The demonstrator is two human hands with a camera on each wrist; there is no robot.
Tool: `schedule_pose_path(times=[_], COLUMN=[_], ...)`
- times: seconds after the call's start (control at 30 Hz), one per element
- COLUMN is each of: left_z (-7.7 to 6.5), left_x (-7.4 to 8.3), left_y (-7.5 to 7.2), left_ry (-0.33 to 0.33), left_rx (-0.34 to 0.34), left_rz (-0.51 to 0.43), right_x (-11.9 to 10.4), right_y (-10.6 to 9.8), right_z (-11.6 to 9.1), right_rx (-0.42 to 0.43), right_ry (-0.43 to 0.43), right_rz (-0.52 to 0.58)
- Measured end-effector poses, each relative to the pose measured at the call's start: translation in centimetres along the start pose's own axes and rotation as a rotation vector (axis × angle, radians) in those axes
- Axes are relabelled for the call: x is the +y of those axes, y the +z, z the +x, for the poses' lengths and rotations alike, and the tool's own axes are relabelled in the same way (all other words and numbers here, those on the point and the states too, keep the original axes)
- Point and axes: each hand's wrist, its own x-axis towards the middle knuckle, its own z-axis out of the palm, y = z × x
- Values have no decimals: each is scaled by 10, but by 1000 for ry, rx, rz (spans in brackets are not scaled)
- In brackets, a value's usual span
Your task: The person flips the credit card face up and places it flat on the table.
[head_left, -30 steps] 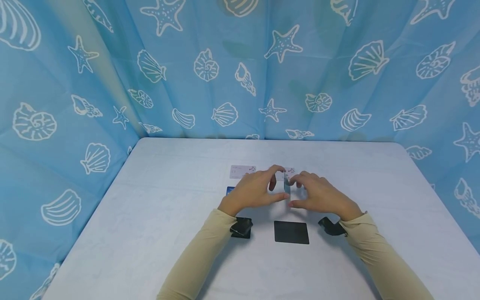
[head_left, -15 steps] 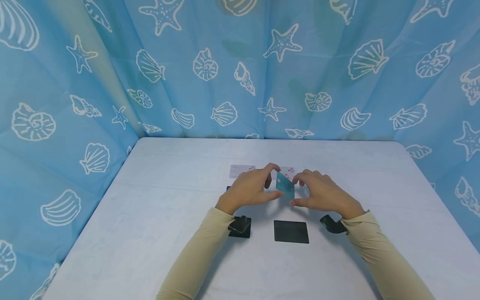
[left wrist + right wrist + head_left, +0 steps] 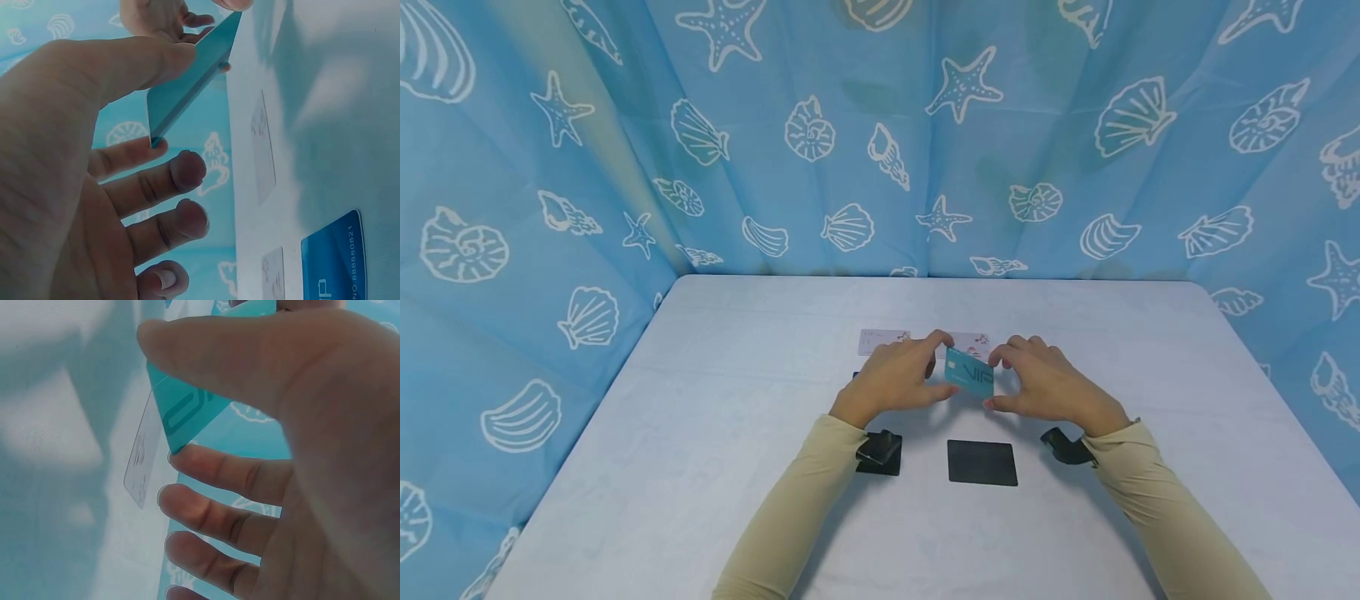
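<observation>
A teal card (image 3: 969,372) with dark lettering and a small chip is held above the table, tilted, with its face toward the head camera. My left hand (image 3: 891,383) pinches its left end between thumb and index finger; the other fingers are spread apart, as the left wrist view shows. At the opposite end, my right hand (image 3: 1048,387) holds the card by its corners, index finger on the upper one and thumb on the lower. In the right wrist view, that thumb covers part of the teal card (image 3: 187,412).
Two pale printed cards (image 3: 880,340) lie behind the hands, the right one partly covered. A blue card (image 3: 337,256) is mostly hidden by my left hand in the head view. Nearer me lie a black card (image 3: 982,462) and another black piece (image 3: 891,462) under the left wrist.
The teal card has turned from nearly edge-on to showing its lettered face. My left hand has shifted slightly left, and the right hand slightly right.
</observation>
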Motion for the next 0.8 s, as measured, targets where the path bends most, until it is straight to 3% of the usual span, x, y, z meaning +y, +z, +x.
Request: schedule_pose_path(times=[0.8], left_z=[2], left_x=[-6], left_y=[11], left_ry=[-51], left_rx=[-69], left_rz=[67], right_x=[1], right_y=[2], right_z=[0], right_rx=[-16], right_ry=[7], right_rz=[-1])
